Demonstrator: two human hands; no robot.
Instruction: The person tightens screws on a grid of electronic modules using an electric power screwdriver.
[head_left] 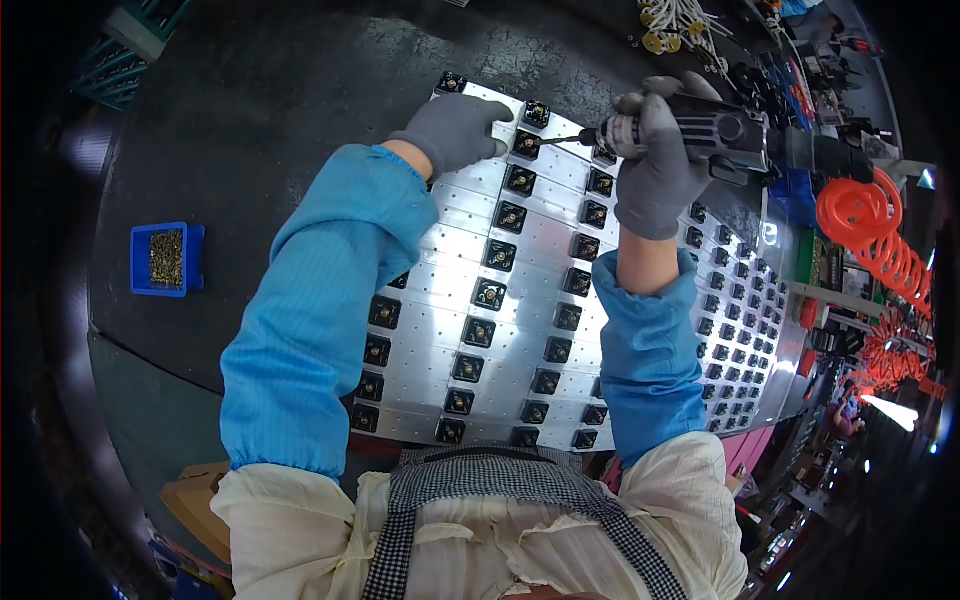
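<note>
My right hand [655, 175], in a grey glove, is wrapped round a grey-and-black power screwdriver [725, 138]. The tool lies nearly level, its thin bit pointing left at a black square component [525, 145] near the far end of a silver metal panel [455, 240]; whether the tip touches it I cannot tell. Just left of that component is my left hand [452, 132], also gloved in grey. Its thumb and forefinger are apart, and nothing shows between them. More black square components [510, 217] with brass-coloured centres stand in rows along the panel.
On the dark table [240, 150], a blue tray [190, 259] of small brass-coloured parts sits at the left. A second group of panels with black components [735, 330] lies at the right. Beyond it hang orange coiled hoses [890, 260]. White cables [685, 25] lie at the far right.
</note>
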